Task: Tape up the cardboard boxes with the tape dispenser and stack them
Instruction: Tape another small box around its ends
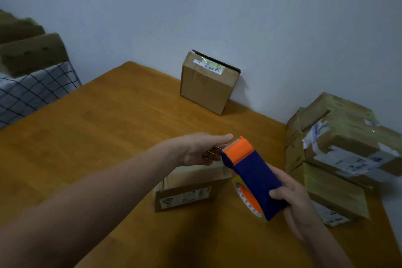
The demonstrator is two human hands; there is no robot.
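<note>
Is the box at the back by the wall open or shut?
Shut. The box has its top flaps lying flat, with a label and glossy tape across them.

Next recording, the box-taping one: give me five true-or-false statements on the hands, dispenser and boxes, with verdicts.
1. The right hand grips the tape dispenser. True.
2. A pile of boxes sits at the right of the table. True.
3. The left hand lies flat on the table. False: it is raised at the dispenser's orange end, over the small box.
4. A labelled box stands against the wall. True.
5. The dispenser is green and yellow. False: blue and orange.
</note>
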